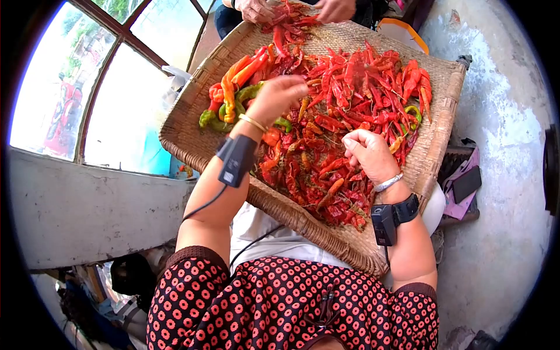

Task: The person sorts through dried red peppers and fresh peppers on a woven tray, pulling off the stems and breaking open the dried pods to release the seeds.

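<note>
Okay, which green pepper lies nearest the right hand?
The curled green pepper beyond the right hand, near the right side of the basket; the other green peppers lie around the left hand.

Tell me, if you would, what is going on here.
A person has both bare hands over a woven basket of mostly red peppers. The blurred left hand is above some green peppers; the right hand is over the red ones. Whether either holds anything is unclear. Another person's hands are by peppers at the far edge.
</note>
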Tool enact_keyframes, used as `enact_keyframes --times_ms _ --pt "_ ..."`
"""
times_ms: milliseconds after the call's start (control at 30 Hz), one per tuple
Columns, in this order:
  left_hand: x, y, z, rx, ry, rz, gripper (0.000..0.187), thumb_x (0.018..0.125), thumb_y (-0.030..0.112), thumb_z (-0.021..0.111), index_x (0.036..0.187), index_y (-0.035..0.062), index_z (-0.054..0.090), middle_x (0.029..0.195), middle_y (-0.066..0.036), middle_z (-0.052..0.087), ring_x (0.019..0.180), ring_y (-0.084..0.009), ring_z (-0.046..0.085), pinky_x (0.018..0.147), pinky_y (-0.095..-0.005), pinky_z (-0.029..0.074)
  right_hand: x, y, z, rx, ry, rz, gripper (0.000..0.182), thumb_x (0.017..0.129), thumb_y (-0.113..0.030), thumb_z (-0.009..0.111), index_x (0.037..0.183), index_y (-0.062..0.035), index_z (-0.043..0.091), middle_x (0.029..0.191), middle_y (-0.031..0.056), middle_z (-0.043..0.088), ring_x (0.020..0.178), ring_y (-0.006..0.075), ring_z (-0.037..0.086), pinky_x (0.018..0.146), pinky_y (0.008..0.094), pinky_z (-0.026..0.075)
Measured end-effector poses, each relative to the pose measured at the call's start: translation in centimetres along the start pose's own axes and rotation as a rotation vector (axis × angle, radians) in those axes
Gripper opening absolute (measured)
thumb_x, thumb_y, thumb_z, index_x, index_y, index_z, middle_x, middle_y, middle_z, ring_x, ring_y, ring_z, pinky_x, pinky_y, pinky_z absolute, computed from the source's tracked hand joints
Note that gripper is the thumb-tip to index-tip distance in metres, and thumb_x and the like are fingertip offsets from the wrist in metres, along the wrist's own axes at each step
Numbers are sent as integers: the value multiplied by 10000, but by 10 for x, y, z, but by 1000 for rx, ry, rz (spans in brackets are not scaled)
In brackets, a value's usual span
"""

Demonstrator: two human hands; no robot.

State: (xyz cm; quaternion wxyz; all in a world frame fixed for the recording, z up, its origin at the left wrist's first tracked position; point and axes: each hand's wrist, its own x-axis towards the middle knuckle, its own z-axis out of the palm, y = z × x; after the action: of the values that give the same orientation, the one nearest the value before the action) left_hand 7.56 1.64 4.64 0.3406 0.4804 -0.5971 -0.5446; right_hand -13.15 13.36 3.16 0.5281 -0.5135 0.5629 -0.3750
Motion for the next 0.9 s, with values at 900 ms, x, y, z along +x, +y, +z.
enact_keyframes --times_ms 900 --pt "-26 -1 20 130 -640 -99 128 825 176 598 840 48 608 660 14 594 552 -47 508 500 -192 408 1 7 8 6 22 -61 257 803 -133 596 1021 0 565 770 53 606 621 94 564 573 240 466"
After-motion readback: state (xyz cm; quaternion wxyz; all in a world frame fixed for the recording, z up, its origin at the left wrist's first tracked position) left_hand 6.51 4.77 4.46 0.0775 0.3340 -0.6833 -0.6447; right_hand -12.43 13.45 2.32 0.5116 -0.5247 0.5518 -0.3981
